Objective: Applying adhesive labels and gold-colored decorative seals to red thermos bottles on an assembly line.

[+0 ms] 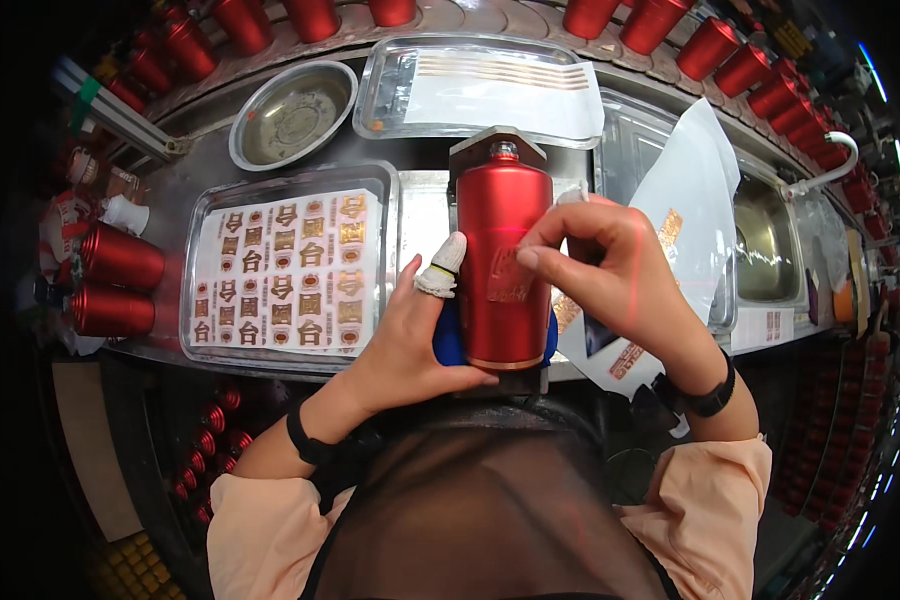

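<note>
Both hands [410, 335] [610, 275] on red bottle [503, 265]

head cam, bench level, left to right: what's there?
Two red bottles lying on their sides → tray of gold decal sheets → left hand → upright red bottle → right hand → sink.

Trays: three [198, 215]. Steel bowl: one [292, 113]. Held red bottle: one [503, 265].
</note>
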